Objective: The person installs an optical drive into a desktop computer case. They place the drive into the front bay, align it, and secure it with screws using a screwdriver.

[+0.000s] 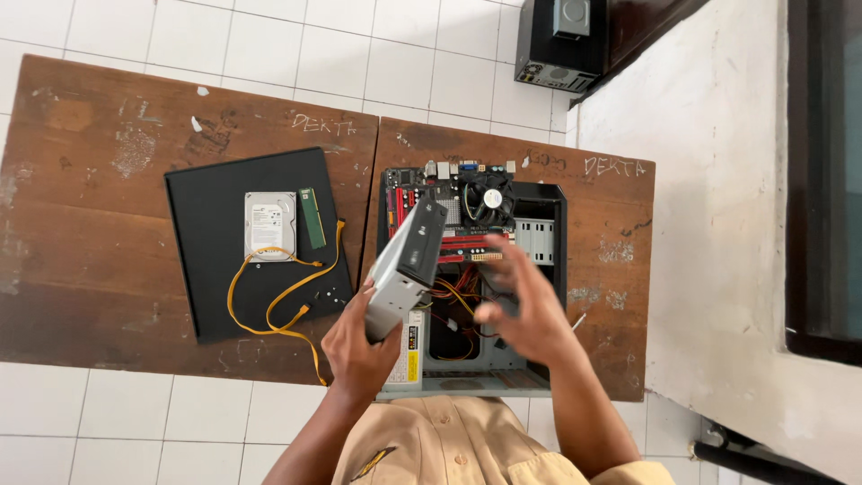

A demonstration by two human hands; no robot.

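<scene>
Fingers of the left hand (359, 346) are wrapped round the near end of a grey optical drive (406, 265), tilted above the left edge of the open computer case (548, 269). The right hand (525, 305), blurred, spreads open over the case's middle, holding nothing. Bare wooden desk (81, 233) lies left, beyond the black side panel (215, 296) bearing a hard disk (269, 224).

Left hand (359, 346) grips optical drive (407, 268) (tilted) over case (549, 269).

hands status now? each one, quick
Left hand: closed on the grey disc drive, lifted above the open computer case.
Right hand: open, empty, blurred, over the case.
</scene>
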